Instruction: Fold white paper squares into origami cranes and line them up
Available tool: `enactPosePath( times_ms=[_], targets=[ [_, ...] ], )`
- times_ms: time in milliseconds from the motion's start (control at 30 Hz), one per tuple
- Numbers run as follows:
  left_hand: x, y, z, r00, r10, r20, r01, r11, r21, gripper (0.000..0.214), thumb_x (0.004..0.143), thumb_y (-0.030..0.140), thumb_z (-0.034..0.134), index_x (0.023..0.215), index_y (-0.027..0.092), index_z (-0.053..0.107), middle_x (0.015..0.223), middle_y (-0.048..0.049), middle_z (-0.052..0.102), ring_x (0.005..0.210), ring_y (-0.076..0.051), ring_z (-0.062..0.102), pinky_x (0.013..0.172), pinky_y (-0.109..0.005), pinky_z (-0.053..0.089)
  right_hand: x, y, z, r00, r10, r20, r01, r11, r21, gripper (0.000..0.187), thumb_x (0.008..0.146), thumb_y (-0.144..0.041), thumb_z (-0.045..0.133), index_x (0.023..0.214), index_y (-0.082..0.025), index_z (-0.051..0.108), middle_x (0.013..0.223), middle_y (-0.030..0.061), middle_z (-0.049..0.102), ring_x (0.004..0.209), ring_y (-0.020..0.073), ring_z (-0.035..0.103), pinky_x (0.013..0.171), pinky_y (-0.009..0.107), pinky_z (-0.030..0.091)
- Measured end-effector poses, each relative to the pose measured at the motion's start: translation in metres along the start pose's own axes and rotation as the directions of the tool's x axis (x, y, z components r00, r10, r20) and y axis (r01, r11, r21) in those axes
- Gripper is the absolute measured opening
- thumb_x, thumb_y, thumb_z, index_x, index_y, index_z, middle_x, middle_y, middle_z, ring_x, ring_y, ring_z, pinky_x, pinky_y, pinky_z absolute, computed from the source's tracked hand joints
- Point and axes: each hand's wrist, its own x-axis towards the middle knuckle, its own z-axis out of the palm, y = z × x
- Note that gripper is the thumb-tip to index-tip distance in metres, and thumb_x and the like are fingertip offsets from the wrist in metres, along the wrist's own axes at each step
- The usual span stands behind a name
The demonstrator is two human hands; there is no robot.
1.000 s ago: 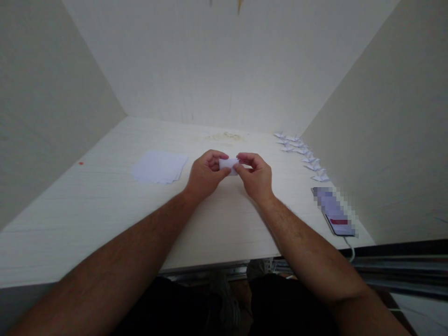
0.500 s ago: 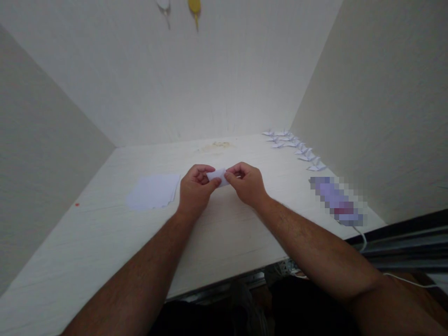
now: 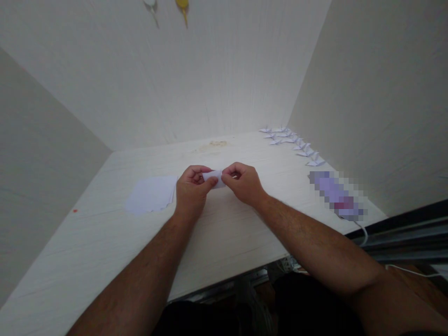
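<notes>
A small folded piece of white paper [image 3: 219, 180] is held between my two hands above the middle of the table. My left hand [image 3: 193, 187] grips its left part, thumb in front and fingers behind. At the paper's right edge, my right hand [image 3: 243, 181] pinches it between thumb and forefinger. The fingertips partly hide the paper, so its exact folds cannot be made out. Left of my left hand lies a stack of white paper sheets [image 3: 150, 193], slightly fanned.
Several folded white paper cranes [image 3: 304, 150] stand in rows at the back right of the white table [image 3: 224, 238]. A pixelated flat object [image 3: 334, 193] with a white cable [image 3: 364, 233] lies at the right. Walls enclose the back and sides. Two hooks [image 3: 182, 5] hang on the back wall.
The head view has shifted slightly. My right hand's fingers have curled a little further at the paper's right edge; both hands keep their hold on it.
</notes>
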Motion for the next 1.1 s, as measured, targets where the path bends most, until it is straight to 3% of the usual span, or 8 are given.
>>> enactPosePath(
  times_ms=[400, 667, 1100],
  targets=[
    [0.0013, -0.0076, -0.0043, 0.999, 0.01, 0.048, -0.007, 0.998, -0.056, 0.031, 0.059, 0.016, 0.086, 0.084, 0.02, 0.069, 0.071, 0.0003, 0.069, 0.062, -0.013, 0.062, 0.06, -0.026, 0.051, 0.0027, 0.0015, -0.0005, 0.999, 0.037, 0.019, -0.039, 0.993, 0.109, 0.012, 0.074, -0.03, 0.067, 0.07, -0.019, 0.064, 0.063, -0.0016, 0.064, 0.059, 0.0119, 0.057, 0.06, 0.027, 0.048],
    [0.0003, -0.0036, -0.0024, 0.997, 0.021, 0.077, -0.014, 0.996, -0.089, 0.027, 0.061, 0.016, 0.086, 0.083, 0.02, 0.071, 0.084, -0.0027, 0.074, 0.074, -0.015, 0.068, 0.071, -0.031, 0.057, 0.0014, 0.0011, -0.0018, 0.999, 0.023, 0.043, -0.026, 0.997, 0.067, 0.012, 0.075, -0.029, 0.065, 0.073, -0.018, 0.067, 0.07, 0.0001, 0.068, 0.063, 0.0119, 0.06, 0.061, 0.026, 0.049],
    [-0.0004, -0.0034, -0.0025, 0.999, -0.001, 0.049, 0.003, 0.999, -0.035, 0.026, 0.06, 0.02, 0.086, 0.081, 0.019, 0.073, 0.081, -0.0028, 0.074, 0.069, -0.014, 0.066, 0.067, -0.03, 0.056, 0.0019, 0.0028, -0.0008, 1.0, 0.01, 0.029, -0.013, 0.997, 0.077, 0.009, 0.074, -0.026, 0.065, 0.074, -0.018, 0.068, 0.074, 0.0014, 0.07, 0.066, 0.0127, 0.063, 0.062, 0.026, 0.051]
  ],
)
